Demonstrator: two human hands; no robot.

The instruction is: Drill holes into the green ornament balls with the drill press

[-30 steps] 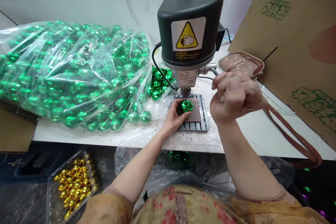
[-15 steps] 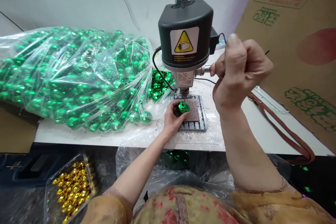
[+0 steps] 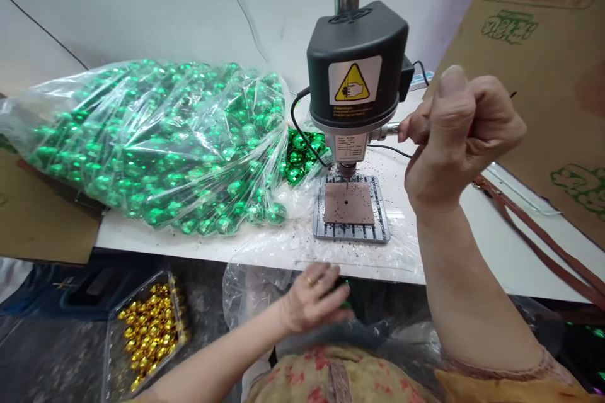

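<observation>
My right hand [image 3: 466, 135] is wrapped round the feed lever [image 3: 391, 129] on the right side of a small black bench drill press [image 3: 357, 66]. Below the drill chuck [image 3: 347, 170], a brown square pad [image 3: 348, 203] with a dark hole lies on the grooved metal base [image 3: 319, 227], and no ball is on it. My left hand [image 3: 317, 299] is in front of the table edge, palm down with its fingers apart, over a clear plastic bag [image 3: 255, 286]. A bit of shiny green shows just past its fingertips; what lies under the palm is hidden.
A big clear bag of shiny green balls [image 3: 165, 145] lies on the left of the white table [image 3: 155, 240], with more loose green balls [image 3: 300, 157] behind the drill. Gold balls [image 3: 151, 327] fill a clear bin at lower left. A cardboard box [image 3: 534, 88] and brown strap [image 3: 524, 233] are at right.
My left hand has left the drill pad and come down towards me, below the table edge. The green ball is gone from the pad. My right hand keeps the lever; the view has shifted.
</observation>
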